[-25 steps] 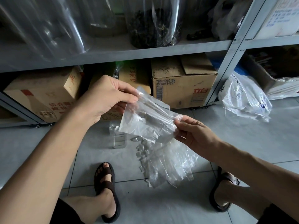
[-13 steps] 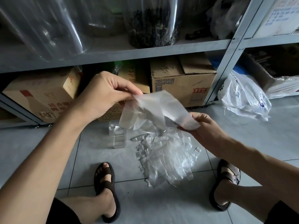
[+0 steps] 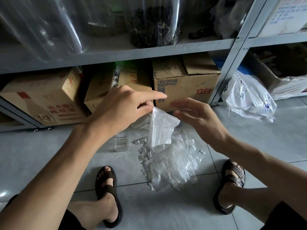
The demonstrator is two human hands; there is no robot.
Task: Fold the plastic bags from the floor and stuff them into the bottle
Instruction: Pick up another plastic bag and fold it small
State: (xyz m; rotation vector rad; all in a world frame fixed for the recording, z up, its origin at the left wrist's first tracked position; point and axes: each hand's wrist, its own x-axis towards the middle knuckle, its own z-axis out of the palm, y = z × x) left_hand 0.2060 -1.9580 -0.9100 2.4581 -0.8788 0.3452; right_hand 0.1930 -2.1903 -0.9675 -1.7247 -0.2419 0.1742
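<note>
Grey tiled floor [image 3: 33, 155], metal shelves [image 3: 116, 52] behind the bag pile [image 3: 171, 163]. Above it, your left hand [image 3: 119, 110] pinches one bag [image 3: 161, 128]; right hand [image 3: 199, 120] spread.

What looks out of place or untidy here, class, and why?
The clear plastic bags lie in a loose heap on the floor between the feet, and a white carrier bag slumps crumpled beside the shelf post, not shelved.

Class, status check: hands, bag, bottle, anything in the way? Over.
Left hand pinches bag; right hand open beside it. Bag hangs over floor pile. Bottle partly behind left wrist.
</note>
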